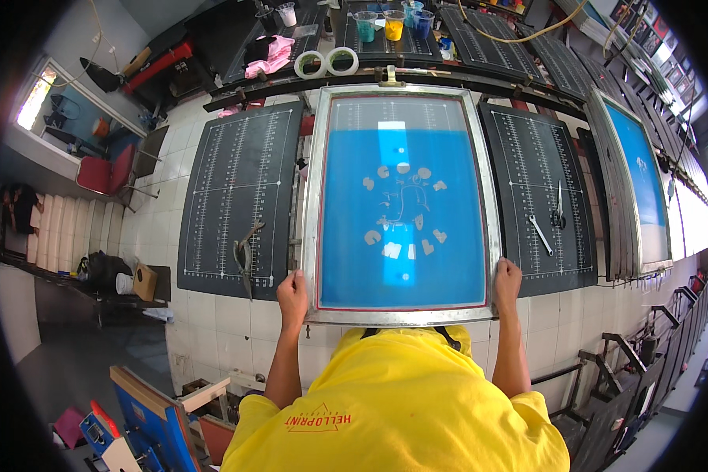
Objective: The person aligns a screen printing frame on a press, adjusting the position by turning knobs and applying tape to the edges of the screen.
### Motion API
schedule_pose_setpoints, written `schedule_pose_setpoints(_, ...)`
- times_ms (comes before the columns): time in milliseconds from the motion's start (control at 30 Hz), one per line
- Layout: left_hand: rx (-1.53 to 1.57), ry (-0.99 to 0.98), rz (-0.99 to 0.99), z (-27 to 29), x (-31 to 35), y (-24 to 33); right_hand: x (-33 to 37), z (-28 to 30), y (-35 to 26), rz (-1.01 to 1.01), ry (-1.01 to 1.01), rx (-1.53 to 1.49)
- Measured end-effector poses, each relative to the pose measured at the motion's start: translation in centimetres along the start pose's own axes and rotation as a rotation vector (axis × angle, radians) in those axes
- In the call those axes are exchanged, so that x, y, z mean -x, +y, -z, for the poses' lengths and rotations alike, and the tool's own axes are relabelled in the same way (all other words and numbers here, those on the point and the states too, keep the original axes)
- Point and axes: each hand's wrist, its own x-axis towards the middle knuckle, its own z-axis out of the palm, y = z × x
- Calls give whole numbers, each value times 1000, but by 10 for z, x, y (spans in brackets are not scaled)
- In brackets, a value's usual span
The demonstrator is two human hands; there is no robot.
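In front of me is a large silk-screen frame with a silver metal border. Its mesh is coated blue, with a pale stencil design of letters and line shapes in the middle. My left hand is closed at the frame's lower left side, and my right hand is closed at the lower right side. The fingertips of both hands are partly hidden. A brass-coloured clamp sits at the middle of the far edge. The frame covers most of what lies beneath it.
Black gridded boards flank the frame. Pliers lie on the left board; a wrench and scissors lie on the right one. Tape rolls, pink cloth and ink cups stand beyond. Another blue screen leans at right.
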Motion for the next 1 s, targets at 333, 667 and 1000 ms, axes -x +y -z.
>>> schedule_pose_setpoints(333,25,1,37,12,-5,-14,10,-11,-13,31,11,-64)
schedule_pose_setpoints(667,-112,-65,-39,-3,-10,-32,5,-18,2,62,-33,-78)
schedule_pose_setpoints(1000,67,-156,67,1,-14,-39,-1,-13,6,-109,-123,-46)
